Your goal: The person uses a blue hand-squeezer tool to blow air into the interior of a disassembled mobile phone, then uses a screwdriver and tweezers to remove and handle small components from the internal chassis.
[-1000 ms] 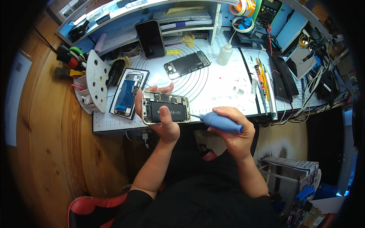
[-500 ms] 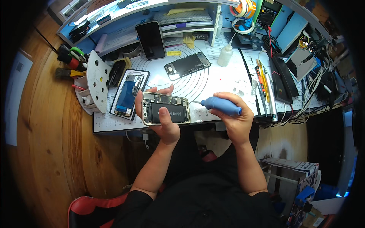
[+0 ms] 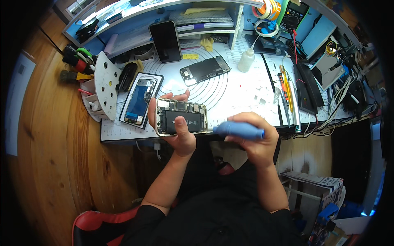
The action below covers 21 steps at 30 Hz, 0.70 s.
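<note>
My left hand [image 3: 183, 141] holds an opened phone [image 3: 193, 119] at the front edge of the desk, its battery and circuit board facing up. The thumb lies across the battery and the fingers wrap behind the frame. In my right hand [image 3: 264, 143] is a blue rubber air blower [image 3: 240, 130], its nozzle end pointing at the phone's right edge, a little apart from it. The nozzle tip is blurred. A detached phone screen [image 3: 205, 70] lies back side up on the mat beyond. Left of the held phone, another screen part [image 3: 140, 101] rests in an open box.
A dark phone [image 3: 165, 42] leans upright at the back. A white squeeze bottle [image 3: 246, 60] stands right of the detached screen. Screwdrivers and tweezers [image 3: 284, 94] lie at the right, near tangled cables [image 3: 338, 100]. A white tool holder [image 3: 106, 88] stands at the left.
My right hand has moved down and slightly right with the air blower, which now sits lower beside the phone. My left hand and the phone have barely shifted.
</note>
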Tool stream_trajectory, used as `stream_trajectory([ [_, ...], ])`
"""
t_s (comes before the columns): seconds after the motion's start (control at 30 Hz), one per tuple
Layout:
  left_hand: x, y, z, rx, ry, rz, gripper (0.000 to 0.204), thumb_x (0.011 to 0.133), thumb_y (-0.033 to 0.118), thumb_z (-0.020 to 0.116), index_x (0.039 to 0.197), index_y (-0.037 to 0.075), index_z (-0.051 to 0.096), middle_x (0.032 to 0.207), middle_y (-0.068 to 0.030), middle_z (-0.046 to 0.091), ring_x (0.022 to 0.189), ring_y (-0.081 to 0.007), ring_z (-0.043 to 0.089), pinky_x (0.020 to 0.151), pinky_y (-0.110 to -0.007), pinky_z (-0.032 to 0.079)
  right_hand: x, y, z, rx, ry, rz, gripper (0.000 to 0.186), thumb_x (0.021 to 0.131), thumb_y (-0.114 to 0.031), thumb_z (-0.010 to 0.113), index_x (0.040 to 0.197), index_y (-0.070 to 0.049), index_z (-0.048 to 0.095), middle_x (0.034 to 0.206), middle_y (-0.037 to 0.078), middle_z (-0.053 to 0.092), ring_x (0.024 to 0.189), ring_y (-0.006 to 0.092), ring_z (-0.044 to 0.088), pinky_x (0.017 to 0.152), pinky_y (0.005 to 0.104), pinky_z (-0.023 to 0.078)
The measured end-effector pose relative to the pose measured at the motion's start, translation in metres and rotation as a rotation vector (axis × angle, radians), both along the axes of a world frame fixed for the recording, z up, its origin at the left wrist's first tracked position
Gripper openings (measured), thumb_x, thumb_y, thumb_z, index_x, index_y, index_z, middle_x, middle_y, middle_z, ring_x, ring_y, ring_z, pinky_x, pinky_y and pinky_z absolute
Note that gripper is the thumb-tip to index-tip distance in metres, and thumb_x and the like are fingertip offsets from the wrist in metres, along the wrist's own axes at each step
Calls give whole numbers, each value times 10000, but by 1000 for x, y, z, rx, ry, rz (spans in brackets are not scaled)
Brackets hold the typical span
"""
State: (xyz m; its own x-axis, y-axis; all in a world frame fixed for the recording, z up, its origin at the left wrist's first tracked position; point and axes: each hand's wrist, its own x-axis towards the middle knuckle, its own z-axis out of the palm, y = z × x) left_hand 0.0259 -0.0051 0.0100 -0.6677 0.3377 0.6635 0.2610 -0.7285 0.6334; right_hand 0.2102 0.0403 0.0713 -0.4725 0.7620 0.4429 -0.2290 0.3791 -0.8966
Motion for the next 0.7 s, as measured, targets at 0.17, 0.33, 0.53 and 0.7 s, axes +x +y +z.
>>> stream_trajectory([
  [0.17,0,0,-2,28,19,3,734,1049,318,579,1596,64,161,1411,-269,421,1185,-314,603,1093,-656,499,6,-7,1,101,-46,-19,398,727,71,893,1092,-20,764,1028,107,763,916,203,738,814,317,589],
  [0.33,1,-1,0,19,36,13,730,1054,331,569,1595,61,161,1410,-272,429,1183,-319,610,1087,-647,508,10,-3,-5,181,3,-20,408,722,83,884,1100,-12,760,1048,117,758,936,230,740,815,336,591],
  [0.53,1,-2,2,-39,33,43,738,1044,441,571,1581,91,207,1391,-239,415,1166,-344,586,1088,-706,477,7,-4,-1,259,-36,1,446,707,77,897,1121,-1,750,1052,134,764,977,239,741,850,343,587],
  [0.7,1,-2,0,-49,73,60,764,1048,507,532,1588,89,189,1396,-247,412,1166,-348,590,1071,-698,495,-4,-4,16,179,18,-31,417,720,56,905,1103,0,751,1033,123,765,955,228,741,853,335,583],
])
